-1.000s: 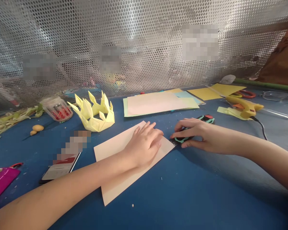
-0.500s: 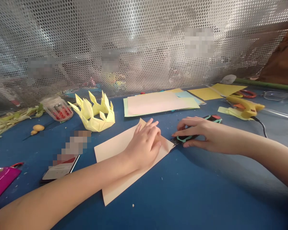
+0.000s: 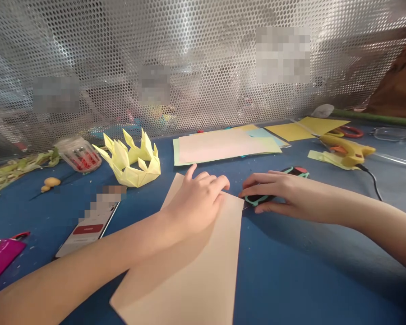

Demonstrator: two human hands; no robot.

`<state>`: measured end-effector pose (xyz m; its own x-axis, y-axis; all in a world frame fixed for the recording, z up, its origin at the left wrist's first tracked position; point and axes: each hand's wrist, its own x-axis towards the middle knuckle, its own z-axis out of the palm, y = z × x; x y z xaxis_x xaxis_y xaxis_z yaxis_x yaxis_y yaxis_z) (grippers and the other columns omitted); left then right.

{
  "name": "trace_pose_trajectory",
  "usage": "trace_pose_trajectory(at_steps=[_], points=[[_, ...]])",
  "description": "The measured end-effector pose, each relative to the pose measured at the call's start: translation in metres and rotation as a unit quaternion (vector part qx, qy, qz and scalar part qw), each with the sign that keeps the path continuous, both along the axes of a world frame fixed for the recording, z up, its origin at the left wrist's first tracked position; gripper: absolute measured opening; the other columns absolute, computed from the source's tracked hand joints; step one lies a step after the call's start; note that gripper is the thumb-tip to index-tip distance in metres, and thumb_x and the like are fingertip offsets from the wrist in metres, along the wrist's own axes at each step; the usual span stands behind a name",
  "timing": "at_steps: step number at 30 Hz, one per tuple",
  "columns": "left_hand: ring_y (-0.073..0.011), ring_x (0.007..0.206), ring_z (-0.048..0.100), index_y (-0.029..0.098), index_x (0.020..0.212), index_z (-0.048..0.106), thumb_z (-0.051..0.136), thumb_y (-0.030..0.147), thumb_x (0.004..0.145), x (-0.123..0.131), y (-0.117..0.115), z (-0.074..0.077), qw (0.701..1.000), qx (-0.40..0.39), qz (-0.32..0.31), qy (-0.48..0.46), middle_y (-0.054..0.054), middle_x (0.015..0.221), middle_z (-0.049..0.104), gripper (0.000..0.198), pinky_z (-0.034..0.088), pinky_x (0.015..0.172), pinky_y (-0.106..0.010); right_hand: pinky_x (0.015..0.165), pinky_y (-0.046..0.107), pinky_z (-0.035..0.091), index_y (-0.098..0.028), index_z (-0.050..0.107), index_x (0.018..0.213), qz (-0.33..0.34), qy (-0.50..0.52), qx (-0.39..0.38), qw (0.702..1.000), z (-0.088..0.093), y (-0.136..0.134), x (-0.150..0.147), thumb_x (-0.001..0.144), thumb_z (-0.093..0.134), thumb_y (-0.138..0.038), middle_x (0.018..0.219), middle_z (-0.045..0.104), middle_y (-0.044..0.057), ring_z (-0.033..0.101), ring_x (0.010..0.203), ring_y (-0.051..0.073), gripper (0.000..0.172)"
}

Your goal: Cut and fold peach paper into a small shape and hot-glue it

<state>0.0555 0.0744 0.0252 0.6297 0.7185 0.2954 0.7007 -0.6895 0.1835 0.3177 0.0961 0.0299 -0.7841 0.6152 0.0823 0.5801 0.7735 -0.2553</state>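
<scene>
A pale peach sheet of paper (image 3: 203, 271) lies slantwise in front of me, its near end cut off by the bottom of the view. My left hand (image 3: 203, 201) is on the sheet's far part, fingers bent and thumb close to the index finger at its top edge; fingertips are partly hidden. My right hand (image 3: 274, 192) is closed over a teal-and-black utility knife (image 3: 257, 198) with a red end, low over the table. Its tip is beside the sheet's upper right corner; whether they touch I cannot tell.
A yellow folded-paper crown (image 3: 135, 167) stands left of the sheet, near a phone (image 3: 91, 225) and a clear tub (image 3: 79, 155). Stacked coloured paper (image 3: 219, 146) lies at the back. On the right are a yellow glue gun (image 3: 352, 149) with a cord and scissors (image 3: 350, 132). A perforated metal panel (image 3: 206, 58) rises behind.
The paper has turned and come closer to me, its near end now running out of view. My left hand has shifted slightly left with fingers more bent. My right hand has barely moved.
</scene>
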Motion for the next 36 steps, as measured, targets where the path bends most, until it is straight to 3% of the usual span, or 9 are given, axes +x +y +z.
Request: trace_pose_trajectory(at_steps=[3,8,13,15,17,19,21,26,36], points=[[-0.0243,0.1,0.067,0.022,0.104,0.058,0.046,0.011,0.1,-0.001,0.001,-0.001,1.0,-0.01,0.003,0.012,0.0,0.103,0.075,0.017,0.026,0.121,-0.06,0.09,0.042,0.051,-0.028,0.073,0.127,0.017,0.006,-0.009,1.0,-0.003,0.003,0.001,0.102,0.053,-0.048,0.126,0.07,0.01,0.068,0.109,0.03,0.038],[-0.0244,0.107,0.065,0.021,0.108,0.059,0.043,0.012,0.102,0.0,0.006,-0.017,0.999,-0.031,0.019,0.018,-0.002,0.106,0.073,0.02,0.029,0.121,-0.058,0.094,0.042,0.049,-0.03,0.073,0.13,0.039,0.027,-0.006,0.999,-0.008,0.009,0.003,0.101,0.054,-0.051,0.124,0.071,0.009,0.067,0.11,0.028,0.04],[-0.0254,0.133,0.056,0.017,0.126,0.059,0.038,0.015,0.105,0.006,-0.007,-0.017,0.996,-0.076,0.037,0.03,-0.012,0.141,0.062,0.03,0.023,0.126,-0.055,0.093,0.04,0.05,-0.028,0.072,0.131,0.065,0.042,0.035,0.996,-0.013,0.012,0.003,0.103,0.055,-0.038,0.12,0.07,0.01,0.066,0.106,0.027,0.035],[-0.0314,0.153,0.034,0.011,0.142,0.052,0.042,0.032,0.107,0.009,-0.018,-0.012,0.992,-0.111,0.033,0.044,-0.016,0.162,0.043,0.042,0.02,0.127,-0.058,0.093,0.04,0.05,-0.028,0.071,0.132,0.071,0.046,0.044,0.995,-0.014,0.012,0.004,0.102,0.055,-0.036,0.12,0.069,0.01,0.065,0.106,0.026,0.034],[-0.034,0.16,0.011,0.007,0.159,0.032,0.042,0.056,0.105,0.012,-0.028,-0.009,0.983,-0.17,0.027,0.063,-0.018,0.172,0.018,0.074,0.016,0.126,-0.063,0.093,0.039,0.049,-0.029,0.071,0.133,0.074,0.044,0.051,0.995,-0.015,0.012,0.004,0.102,0.056,-0.035,0.12,0.068,0.01,0.065,0.107,0.026,0.035],[-0.031,0.16,-0.007,0.008,0.165,0.011,0.036,0.068,0.102,0.013,-0.034,-0.008,0.967,-0.24,0.023,0.086,-0.013,0.173,-0.004,0.09,0.008,0.126,-0.065,0.093,0.039,0.049,-0.03,0.07,0.134,0.073,0.036,0.06,0.995,-0.015,0.012,0.005,0.103,0.056,-0.034,0.12,0.068,0.01,0.065,0.106,0.025,0.035],[-0.0266,0.159,-0.015,0.011,0.165,0.002,0.03,0.067,0.103,0.014,-0.036,-0.01,0.957,-0.269,0.02,0.103,-0.008,0.171,-0.012,0.089,0.0,0.126,-0.064,0.092,0.038,0.049,-0.029,0.069,0.134,0.073,0.028,0.066,0.995,-0.015,0.012,0.005,0.103,0.055,-0.034,0.118,0.068,0.01,0.065,0.103,0.024,0.034],[-0.023,0.159,-0.014,0.012,0.165,0.001,0.022,0.063,0.106,0.011,-0.029,-0.016,0.963,-0.248,0.0,0.11,-0.005,0.171,-0.01,0.081,-0.003,0.127,-0.06,0.091,0.038,0.048,-0.028,0.071,0.131,0.074,0.03,0.073,0.994,-0.016,0.013,0.005,0.104,0.053,-0.034,0.114,0.068,0.009,0.065,0.1,0.024,0.033],[-0.0245,0.161,-0.006,0.013,0.165,0.007,0.029,0.06,0.107,0.009,-0.018,-0.015,0.968,-0.233,-0.007,0.097,-0.005,0.173,0.0,0.079,-0.003,0.127,-0.059,0.093,0.04,0.046,-0.027,0.071,0.134,0.057,0.053,0.091,0.993,-0.024,0.018,0.004,0.104,0.053,-0.035,0.114,0.069,0.011,0.062,0.105,0.025,0.036]])
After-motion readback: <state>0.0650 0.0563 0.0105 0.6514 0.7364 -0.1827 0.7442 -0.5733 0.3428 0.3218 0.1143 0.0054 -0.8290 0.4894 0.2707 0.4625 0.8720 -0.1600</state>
